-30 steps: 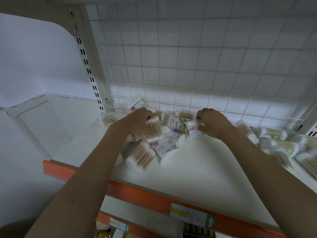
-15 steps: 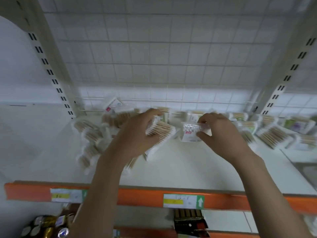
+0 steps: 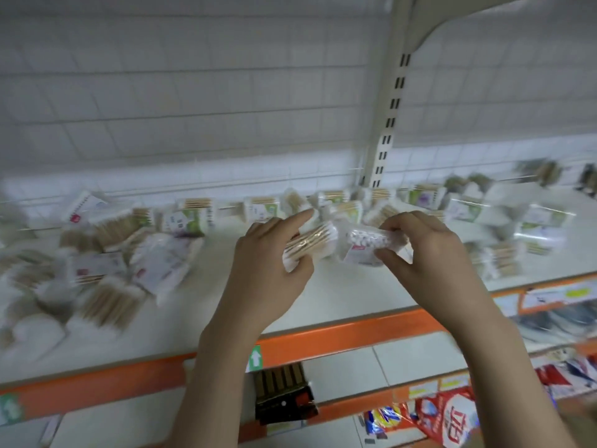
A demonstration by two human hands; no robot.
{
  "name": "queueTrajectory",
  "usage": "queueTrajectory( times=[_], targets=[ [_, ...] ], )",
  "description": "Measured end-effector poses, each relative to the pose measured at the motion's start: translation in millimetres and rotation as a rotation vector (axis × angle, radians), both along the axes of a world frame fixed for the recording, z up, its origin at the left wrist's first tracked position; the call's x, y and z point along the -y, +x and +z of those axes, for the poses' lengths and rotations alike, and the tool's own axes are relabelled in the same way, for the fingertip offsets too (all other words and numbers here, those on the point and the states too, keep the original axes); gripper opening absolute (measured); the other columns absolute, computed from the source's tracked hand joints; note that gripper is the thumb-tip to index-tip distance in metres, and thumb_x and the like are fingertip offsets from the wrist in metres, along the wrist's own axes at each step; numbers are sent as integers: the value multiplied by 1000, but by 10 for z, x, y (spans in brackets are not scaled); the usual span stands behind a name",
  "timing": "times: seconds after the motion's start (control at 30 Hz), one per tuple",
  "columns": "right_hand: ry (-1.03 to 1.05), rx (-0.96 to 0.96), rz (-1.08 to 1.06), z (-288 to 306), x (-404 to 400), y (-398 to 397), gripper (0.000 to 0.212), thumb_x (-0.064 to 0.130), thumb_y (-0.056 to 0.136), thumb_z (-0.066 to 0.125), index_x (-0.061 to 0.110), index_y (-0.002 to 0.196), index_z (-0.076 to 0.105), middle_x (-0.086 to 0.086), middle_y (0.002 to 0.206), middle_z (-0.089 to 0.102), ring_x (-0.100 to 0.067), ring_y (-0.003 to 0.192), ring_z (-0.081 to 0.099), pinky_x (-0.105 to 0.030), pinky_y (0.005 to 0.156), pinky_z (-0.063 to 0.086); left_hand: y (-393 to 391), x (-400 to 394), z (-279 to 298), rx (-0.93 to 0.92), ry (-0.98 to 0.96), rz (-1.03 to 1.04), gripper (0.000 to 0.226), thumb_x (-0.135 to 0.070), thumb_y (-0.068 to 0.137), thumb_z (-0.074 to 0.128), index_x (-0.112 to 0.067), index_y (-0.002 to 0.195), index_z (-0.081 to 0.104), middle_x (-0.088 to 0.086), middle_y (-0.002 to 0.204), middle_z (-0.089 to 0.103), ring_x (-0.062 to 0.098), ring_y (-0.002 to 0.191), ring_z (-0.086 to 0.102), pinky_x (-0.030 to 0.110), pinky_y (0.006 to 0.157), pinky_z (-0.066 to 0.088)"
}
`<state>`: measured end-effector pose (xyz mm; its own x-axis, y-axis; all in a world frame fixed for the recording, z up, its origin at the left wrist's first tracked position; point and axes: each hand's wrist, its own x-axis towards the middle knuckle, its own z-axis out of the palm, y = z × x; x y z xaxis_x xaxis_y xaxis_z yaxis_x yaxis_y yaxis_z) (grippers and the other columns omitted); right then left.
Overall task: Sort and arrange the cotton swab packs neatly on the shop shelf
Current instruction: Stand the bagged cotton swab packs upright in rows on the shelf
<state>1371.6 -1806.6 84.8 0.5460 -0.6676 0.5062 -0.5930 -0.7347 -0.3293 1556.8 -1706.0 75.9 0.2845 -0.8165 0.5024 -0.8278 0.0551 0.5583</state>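
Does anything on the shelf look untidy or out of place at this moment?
Yes. The cotton swab packs at the left of the shelf lie in a loose heap, overlapping and pointing different ways, not in rows. Packs at the right are jumbled too. Blur hides finer detail.

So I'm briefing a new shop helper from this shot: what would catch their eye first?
Two hands raised mid-frame, each holding a swab pack: the left hand grips a wooden-stick pack, the right hand pinches a white-tipped pack. Behind them, loose packs litter the white shelf, heaped thickest at left. The shelf's orange front edge stands out below.
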Motion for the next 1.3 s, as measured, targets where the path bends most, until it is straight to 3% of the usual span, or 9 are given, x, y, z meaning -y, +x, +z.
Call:
queueTrajectory(
  times=[0.17,0.27,0.37,0.5,0.6,0.73,0.9,1.07,1.3],
  targets=[
    [-24,0,-29,60,369,-786,26,10,79,70,7,103,61,-6,95,61,-27,92,55,-25,72,35,-846,439,43,-45,-53,-7,32,-13,79,64,-23,109,62,-11,98,62,8,89,57,31,80,48],
    [-43,3,-27,88,600,-1294,25,8,79,70,7,101,61,-6,95,60,-28,92,55,-24,72,34,-1354,655,22,-133,-35,22,28,-17,76,63,-27,100,53,-11,87,60,8,78,57,30,65,49],
    [-40,2,-37,67,763,-1722,25,8,78,70,7,101,61,-6,95,60,-28,91,56,-24,71,33,-1776,793,-9,-210,-26,47,41,-17,74,66,-38,96,39,-21,83,53,-1,78,55,15,53,43],
    [-19,12,-45,-8,897,-2115,24,6,78,71,6,100,61,-6,93,60,-28,87,56,-24,69,33,-2165,904,-3,-237,8,13,67,-14,74,66,-53,119,36,-29,97,49,6,86,58,18,65,48],
    [2,32,-44,-53,998,-2266,24,5,77,71,4,100,61,-7,93,61,-30,87,57,-26,70,35,-2314,1010,3,-218,1,27,53,-14,75,65,-50,111,48,-32,97,49,4,93,56,25,72,52],
    [12,30,-67,-67,1187,-2328,25,6,78,70,4,101,61,-9,94,61,-31,88,56,-30,71,38,-2384,1204,0,-196,-42,59,37,-13,75,64,-35,105,59,-31,89,53,-14,89,50,4,67,41],
    [-10,9,-87,-49,1425,-2323,25,6,77,71,5,99,61,-9,92,61,-31,86,56,-27,69,35,-2367,1533,-10,-190,-47,62,31,-16,74,66,-35,98,59,-21,88,62,1,79,56,21,66,50],
    [-16,9,-105,-6,1681,-2296,24,6,78,69,6,100,60,-7,92,60,-28,87,55,-25,67,34,-2305,1898,-8,-215,-71,31,30,-12,72,70,-25,99,64,-14,91,63,-2,79,58,10,62,45],
    [-20,27,-154,16,2006,-2398,24,7,79,69,6,101,60,-4,92,59,-24,86,54,-22,68,32,-2363,2323,32,-228,-79,-15,24,-11,77,66,-22,96,59,-13,87,61,0,79,60,12,62,49]
  ],
)
